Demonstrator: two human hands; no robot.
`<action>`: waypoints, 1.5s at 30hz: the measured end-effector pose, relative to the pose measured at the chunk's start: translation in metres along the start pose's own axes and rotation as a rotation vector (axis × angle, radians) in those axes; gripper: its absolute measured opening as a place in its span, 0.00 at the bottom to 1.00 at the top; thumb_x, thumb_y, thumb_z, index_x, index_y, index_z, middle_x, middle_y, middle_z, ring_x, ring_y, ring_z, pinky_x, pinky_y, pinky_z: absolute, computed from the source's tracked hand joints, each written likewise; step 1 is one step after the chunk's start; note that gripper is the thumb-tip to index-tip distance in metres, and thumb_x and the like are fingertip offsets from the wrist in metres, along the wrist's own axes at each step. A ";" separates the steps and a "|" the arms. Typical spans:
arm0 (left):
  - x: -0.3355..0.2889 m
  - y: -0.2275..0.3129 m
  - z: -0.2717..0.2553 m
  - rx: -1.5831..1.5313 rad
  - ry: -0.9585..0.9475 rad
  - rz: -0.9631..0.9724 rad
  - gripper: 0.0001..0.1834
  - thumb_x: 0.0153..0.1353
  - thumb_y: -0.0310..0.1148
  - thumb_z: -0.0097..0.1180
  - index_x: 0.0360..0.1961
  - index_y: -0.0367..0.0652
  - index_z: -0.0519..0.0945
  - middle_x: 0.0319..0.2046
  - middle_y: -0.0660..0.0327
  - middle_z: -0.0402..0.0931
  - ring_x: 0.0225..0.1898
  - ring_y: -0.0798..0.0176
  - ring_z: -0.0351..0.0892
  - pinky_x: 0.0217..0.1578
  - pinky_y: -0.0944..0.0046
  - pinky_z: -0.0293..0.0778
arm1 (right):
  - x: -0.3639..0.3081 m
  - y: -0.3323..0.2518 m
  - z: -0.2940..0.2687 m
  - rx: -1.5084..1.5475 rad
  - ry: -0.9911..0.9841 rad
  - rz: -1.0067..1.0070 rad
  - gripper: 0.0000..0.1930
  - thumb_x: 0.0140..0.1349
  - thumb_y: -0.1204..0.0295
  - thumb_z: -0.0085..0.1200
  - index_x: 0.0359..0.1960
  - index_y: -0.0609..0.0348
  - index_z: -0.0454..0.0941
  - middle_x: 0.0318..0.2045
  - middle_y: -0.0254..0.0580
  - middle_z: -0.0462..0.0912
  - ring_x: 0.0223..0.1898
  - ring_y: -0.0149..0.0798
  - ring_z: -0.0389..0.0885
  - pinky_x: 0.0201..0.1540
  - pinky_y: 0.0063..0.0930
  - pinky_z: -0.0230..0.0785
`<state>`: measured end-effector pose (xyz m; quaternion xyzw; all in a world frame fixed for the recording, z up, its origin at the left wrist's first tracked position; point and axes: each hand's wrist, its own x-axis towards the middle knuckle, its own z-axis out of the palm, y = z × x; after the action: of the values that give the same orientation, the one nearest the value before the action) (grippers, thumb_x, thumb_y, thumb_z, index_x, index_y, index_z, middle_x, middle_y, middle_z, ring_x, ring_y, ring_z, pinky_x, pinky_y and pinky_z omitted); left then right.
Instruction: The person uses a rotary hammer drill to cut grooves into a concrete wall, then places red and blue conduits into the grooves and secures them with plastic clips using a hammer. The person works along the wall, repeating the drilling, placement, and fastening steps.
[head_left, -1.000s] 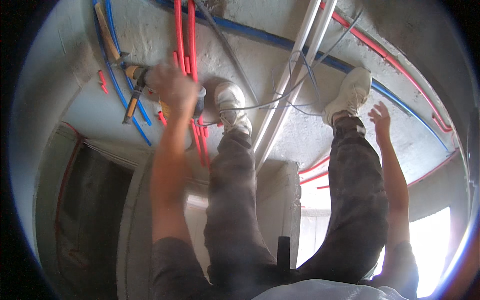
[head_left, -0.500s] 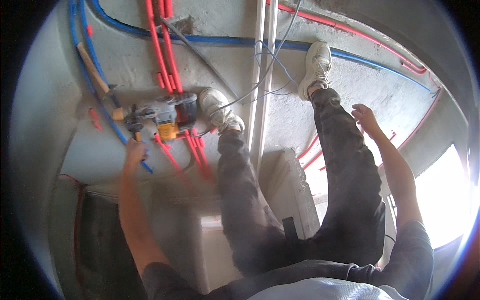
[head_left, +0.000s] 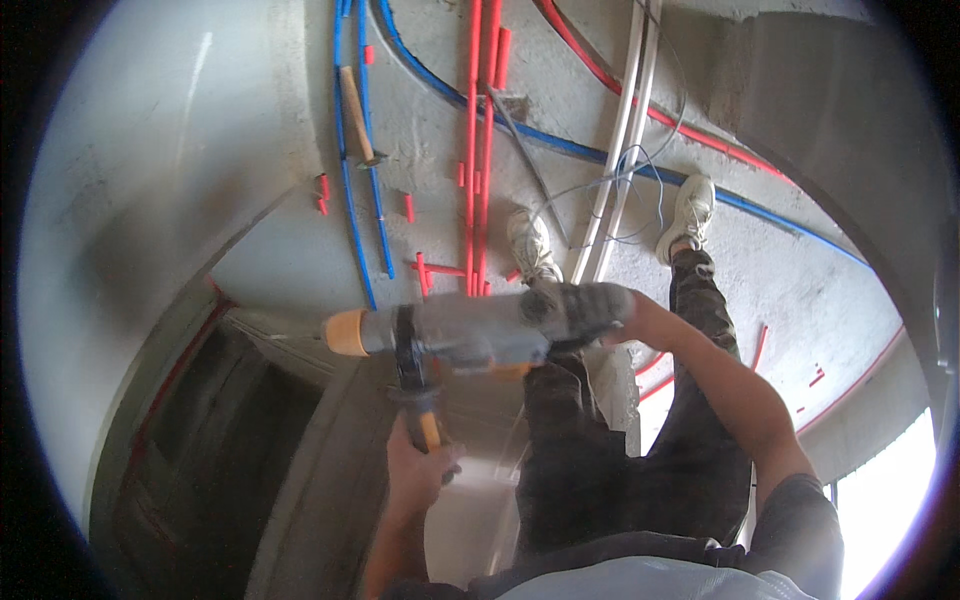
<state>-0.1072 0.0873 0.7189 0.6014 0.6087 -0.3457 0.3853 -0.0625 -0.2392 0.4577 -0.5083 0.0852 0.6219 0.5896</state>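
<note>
The floor (head_left: 740, 240) is bare, rough grey concrete, with red pipes (head_left: 472, 150) and blue pipes (head_left: 570, 146) running across it. A smooth pale grey wall (head_left: 140, 150) rises along the floor's left edge, marked by a lighter streak. A darker grey wall (head_left: 840, 90) stands along its upper right edge. Beyond the lower left corner lies a dim, dark recess (head_left: 230, 440); beyond the lower right, a bright opening (head_left: 885, 510) glares white.

This was an unfinished building interior, a construction or renovation site: red pipes (head_left: 472, 150) and blue pipes (head_left: 350, 190) ran exposed across the rough concrete floor (head_left: 430, 160), a hammer (head_left: 354, 112) lay among them, and a power drill (head_left: 450, 328) was in hand.
</note>
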 end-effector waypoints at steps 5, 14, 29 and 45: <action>0.006 -0.035 0.007 -0.013 -0.082 0.040 0.29 0.49 0.21 0.69 0.55 0.38 0.77 0.37 0.61 0.82 0.32 0.64 0.83 0.34 0.62 0.79 | -0.083 -0.106 -0.009 0.062 -0.331 -0.300 0.28 0.54 0.69 0.83 0.55 0.58 0.84 0.45 0.43 0.92 0.48 0.38 0.91 0.55 0.40 0.81; 0.228 -0.035 0.190 -0.252 -0.530 0.418 0.45 0.61 0.29 0.70 0.79 0.42 0.66 0.63 0.57 0.78 0.62 0.63 0.78 0.56 0.62 0.75 | -0.095 -0.110 0.035 -0.522 0.376 -0.043 0.24 0.57 0.70 0.73 0.54 0.63 0.80 0.39 0.57 0.90 0.43 0.58 0.91 0.47 0.42 0.82; 0.371 -0.029 0.305 0.009 -0.396 0.556 0.23 0.59 0.20 0.62 0.57 0.33 0.80 0.48 0.50 0.86 0.51 0.50 0.86 0.54 0.56 0.78 | 0.016 -0.056 0.041 -0.562 0.593 0.275 0.23 0.54 0.65 0.67 0.52 0.58 0.82 0.43 0.59 0.88 0.51 0.61 0.88 0.55 0.54 0.79; 0.334 -0.036 0.263 0.231 -0.113 0.778 0.26 0.63 0.44 0.69 0.52 0.33 0.82 0.45 0.38 0.87 0.51 0.34 0.87 0.51 0.43 0.79 | 0.025 -0.081 0.073 -0.725 0.557 0.306 0.21 0.59 0.62 0.63 0.53 0.55 0.80 0.38 0.57 0.90 0.46 0.62 0.90 0.52 0.56 0.80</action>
<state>-0.1220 0.0092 0.2998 0.8061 0.2708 -0.2729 0.4499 -0.0293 -0.1483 0.5136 -0.8101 0.0913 0.5313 0.2307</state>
